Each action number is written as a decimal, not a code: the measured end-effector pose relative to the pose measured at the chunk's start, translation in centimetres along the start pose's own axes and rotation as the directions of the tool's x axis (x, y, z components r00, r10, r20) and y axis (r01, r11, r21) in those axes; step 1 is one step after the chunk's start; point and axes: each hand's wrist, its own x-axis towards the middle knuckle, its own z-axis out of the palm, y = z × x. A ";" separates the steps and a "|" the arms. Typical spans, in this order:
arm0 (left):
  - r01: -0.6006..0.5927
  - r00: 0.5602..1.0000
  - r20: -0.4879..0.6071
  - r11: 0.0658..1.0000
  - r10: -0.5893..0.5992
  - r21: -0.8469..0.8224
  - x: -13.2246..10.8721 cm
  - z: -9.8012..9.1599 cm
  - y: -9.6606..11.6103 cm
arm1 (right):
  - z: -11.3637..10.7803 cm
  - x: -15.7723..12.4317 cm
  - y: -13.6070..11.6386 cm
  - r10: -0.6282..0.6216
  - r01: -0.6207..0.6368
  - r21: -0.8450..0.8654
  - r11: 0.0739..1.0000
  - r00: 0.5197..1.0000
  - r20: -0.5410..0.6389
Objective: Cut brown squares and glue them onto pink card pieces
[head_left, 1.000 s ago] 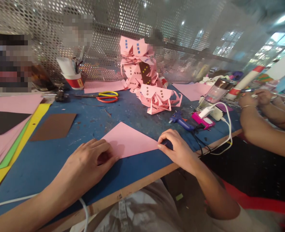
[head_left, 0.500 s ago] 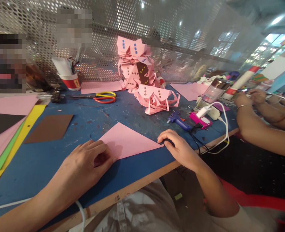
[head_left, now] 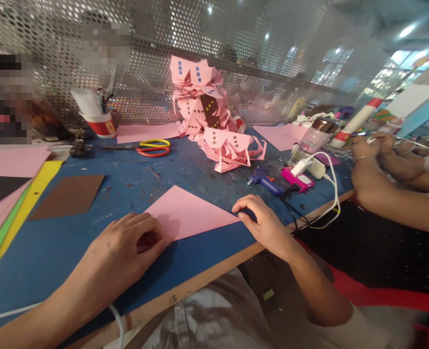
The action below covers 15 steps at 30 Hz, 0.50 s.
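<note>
A pink sheet of paper (head_left: 188,213) folded into a triangle lies flat before me, its point facing away and its long edge towards me. My left hand (head_left: 134,242) is curled over the paper's left corner, thumb along the near edge; the corner itself is hidden beneath the fingers. At the right corner, my right hand (head_left: 258,220) has thumb and forefinger brought together on the tip. A brown square of paper (head_left: 69,196) lies to the left. Beyond the triangle stands a pink folded-paper model (head_left: 203,106) with small blue and brown squares on it.
Scissors (head_left: 154,148) with yellow and red handles lie behind. A blue glue gun (head_left: 267,182) and a pink power strip (head_left: 297,179) with cables sit right. Coloured sheets (head_left: 43,184) are stacked left, near a paper cup (head_left: 100,126). Another person's arms (head_left: 385,189) rest at far right.
The whole view has shifted slightly, so things appear a little further left. Both hands keep their places at the corners of the pink paper, with little visible movement.
</note>
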 end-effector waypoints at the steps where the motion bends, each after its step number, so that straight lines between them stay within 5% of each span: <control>1: -0.001 1.000 0.003 1.000 0.001 -0.003 0.0 0.0 0.0 | 0.0 0.0 0.2 -0.002 0.002 0.016 1.000 1.000 -0.013; 5: -0.011 1.000 0.018 1.000 0.011 -0.017 0.0 0.1 -0.1 | 0.0 -0.2 0.2 0.029 -0.017 0.076 0.997 0.987 -0.157; 9: -0.011 1.000 0.009 1.000 0.011 -0.018 0.1 0.0 0.2 | 0.6 -0.4 -2.1 -0.036 0.022 -0.048 0.999 0.953 -0.301; 15: -0.019 1.000 -0.012 0.999 0.019 -0.029 0.1 -0.4 0.8 | 3.7 1.4 -6.5 -0.186 0.188 -0.083 0.979 0.982 0.039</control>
